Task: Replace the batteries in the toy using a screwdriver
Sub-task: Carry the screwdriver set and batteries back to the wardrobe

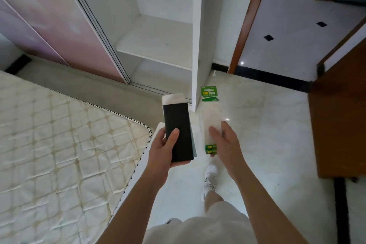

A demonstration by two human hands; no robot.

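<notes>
My left hand (163, 149) grips a black rectangular case (179, 130) with a white inner part sticking out of its top; my thumb lies on its front. My right hand (224, 140) holds a long clear plastic battery pack (211, 113) with a green GP header card at its top. Green batteries (211, 149) sit at the pack's lower end, beside my palm. Both are held upright in front of me, side by side. No toy and no screwdriver are visible.
A bare quilted mattress (59, 144) lies at my left. An open white wardrobe (164, 45) with sliding pink doors stands ahead. A wooden door (340, 125) and frame are at the right over a glossy tiled floor. My leg and white shoe (210, 179) show below.
</notes>
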